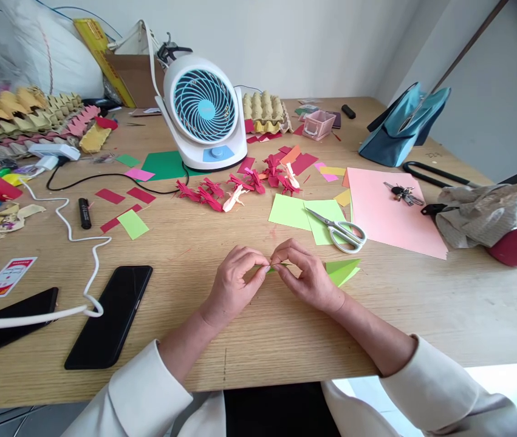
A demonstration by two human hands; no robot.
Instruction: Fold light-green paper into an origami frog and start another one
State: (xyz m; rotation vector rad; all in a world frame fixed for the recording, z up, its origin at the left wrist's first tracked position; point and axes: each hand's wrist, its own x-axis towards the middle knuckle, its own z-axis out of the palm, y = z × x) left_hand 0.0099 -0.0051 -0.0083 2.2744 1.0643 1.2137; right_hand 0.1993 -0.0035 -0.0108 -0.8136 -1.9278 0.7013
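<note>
The scissors (347,238) lie with their blades over a light green sheet (318,229). Left of them and closer to the person, a small green paper piece (271,271) sits between both hands. Only slivers of it show: thin, narrow and bright green, with its full shape and folds hidden by the fingers. The left hand (233,279) pinches it between thumb and forefinger; the right hand (306,273) pinches beside it, the fingertips of the two hands nearly meeting. Just on the person's side of the scissors, next to the right hand, lies a folded green paper (342,271), pointed, with layered, slightly raised edges. Beyond the scissors to the left stand red folded paper figures (210,195); right of the scissors lies pink paper (386,212).
</note>
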